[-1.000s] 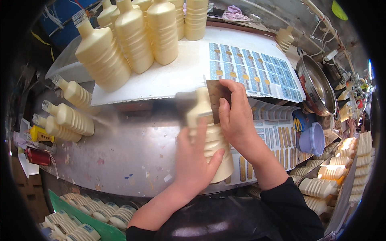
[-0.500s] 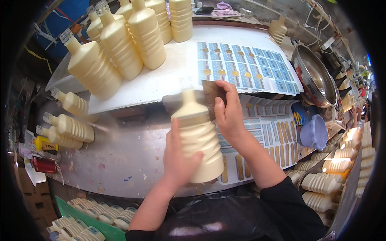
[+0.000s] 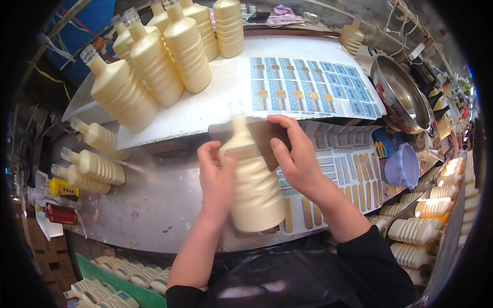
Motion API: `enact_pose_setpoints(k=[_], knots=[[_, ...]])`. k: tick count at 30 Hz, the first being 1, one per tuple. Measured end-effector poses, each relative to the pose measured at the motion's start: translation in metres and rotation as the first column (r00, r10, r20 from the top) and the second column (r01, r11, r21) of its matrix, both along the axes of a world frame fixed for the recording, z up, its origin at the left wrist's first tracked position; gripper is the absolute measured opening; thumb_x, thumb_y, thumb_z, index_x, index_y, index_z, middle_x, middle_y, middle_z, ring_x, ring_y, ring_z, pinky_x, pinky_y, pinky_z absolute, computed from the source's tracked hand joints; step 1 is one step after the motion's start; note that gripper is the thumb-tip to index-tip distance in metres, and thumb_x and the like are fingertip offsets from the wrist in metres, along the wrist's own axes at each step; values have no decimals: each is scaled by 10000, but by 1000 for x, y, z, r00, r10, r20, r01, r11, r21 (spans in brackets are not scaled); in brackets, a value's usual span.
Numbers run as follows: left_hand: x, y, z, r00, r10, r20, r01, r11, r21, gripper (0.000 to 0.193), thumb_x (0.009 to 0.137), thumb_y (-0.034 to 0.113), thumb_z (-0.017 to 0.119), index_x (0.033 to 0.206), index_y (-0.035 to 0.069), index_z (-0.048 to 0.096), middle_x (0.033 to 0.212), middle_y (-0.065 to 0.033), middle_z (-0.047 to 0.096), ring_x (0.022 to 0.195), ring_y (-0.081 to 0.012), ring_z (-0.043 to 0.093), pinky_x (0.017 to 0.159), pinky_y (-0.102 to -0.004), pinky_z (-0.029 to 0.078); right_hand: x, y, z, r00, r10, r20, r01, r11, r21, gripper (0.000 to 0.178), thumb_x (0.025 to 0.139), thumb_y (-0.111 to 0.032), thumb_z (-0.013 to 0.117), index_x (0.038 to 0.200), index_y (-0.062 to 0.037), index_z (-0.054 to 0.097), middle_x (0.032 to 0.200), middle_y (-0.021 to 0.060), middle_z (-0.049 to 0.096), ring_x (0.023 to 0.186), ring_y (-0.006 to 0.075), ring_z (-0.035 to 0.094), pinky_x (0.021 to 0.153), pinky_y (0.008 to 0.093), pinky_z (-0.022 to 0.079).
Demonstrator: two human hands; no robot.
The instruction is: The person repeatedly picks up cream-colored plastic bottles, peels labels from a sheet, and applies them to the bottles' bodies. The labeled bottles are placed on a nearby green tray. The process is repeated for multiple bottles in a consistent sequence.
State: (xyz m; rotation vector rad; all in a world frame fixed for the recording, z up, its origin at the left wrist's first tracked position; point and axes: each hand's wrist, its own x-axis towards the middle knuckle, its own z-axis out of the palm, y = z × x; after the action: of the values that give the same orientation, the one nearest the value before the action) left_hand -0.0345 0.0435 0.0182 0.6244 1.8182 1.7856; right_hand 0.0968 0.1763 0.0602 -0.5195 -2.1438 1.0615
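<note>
free: label sheet (image 3: 313, 84) | blocked: upright bottles (image 3: 154, 66) left-rear

Brown flat block (image 3: 267, 141) largely hidden behind the cream ribbed plastic bottle (image 3: 254, 185); bottle cap blurred. Printing on the blue sticker sheets (image 3: 308, 84) too small to tell.

Two hands hold a tall cream bottle (image 3: 255, 185) standing near the front edge of the metal table (image 3: 154, 205). The left hand (image 3: 216, 177) wraps its side. The right hand (image 3: 297, 156) presses a brown pad (image 3: 264, 138) behind it.
</note>
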Motion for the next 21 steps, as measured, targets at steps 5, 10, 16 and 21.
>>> enact_pose_setpoints(k=[5,10,16,21], knots=[[-4,-2,-10,976,-55,211,17,984,178,294,1070,264,562,1246,37,500,1168,-73,572,1034,-121,548,905,-288,483,10,-8,-2,990,-132,-45,135,986,100,377,933,-48,600,1308,-16,569,1142,171,684,1030,376,682,927,424,543],[-6,-4,-11,931,-43,362,-35,978,204,254,1073,247,557,1213,35,561,1115,-59,604,1002,-115,571,894,-286,493,2,-39,13,990,143,-7,-96,697,711,265,788,-46,677,1047,-46,729,1045,107,752,985,262,739,833,382,587],[-12,-11,-16,860,-81,504,-76,956,283,261,1109,245,472,1211,33,585,1117,-71,659,977,-141,637,875,-305,538,-31,-63,26,987,82,136,-157,615,773,211,704,-124,632,870,3,657,802,91,577,761,229,571,684,347,453],[-17,-24,-14,712,-173,680,-74,945,319,483,1142,382,282,1326,28,555,1218,-117,641,1082,-207,621,976,-383,502,-50,-87,16,960,-48,277,-212,523,825,151,668,-115,613,808,-58,620,757,75,541,721,235,574,655,345,460]])
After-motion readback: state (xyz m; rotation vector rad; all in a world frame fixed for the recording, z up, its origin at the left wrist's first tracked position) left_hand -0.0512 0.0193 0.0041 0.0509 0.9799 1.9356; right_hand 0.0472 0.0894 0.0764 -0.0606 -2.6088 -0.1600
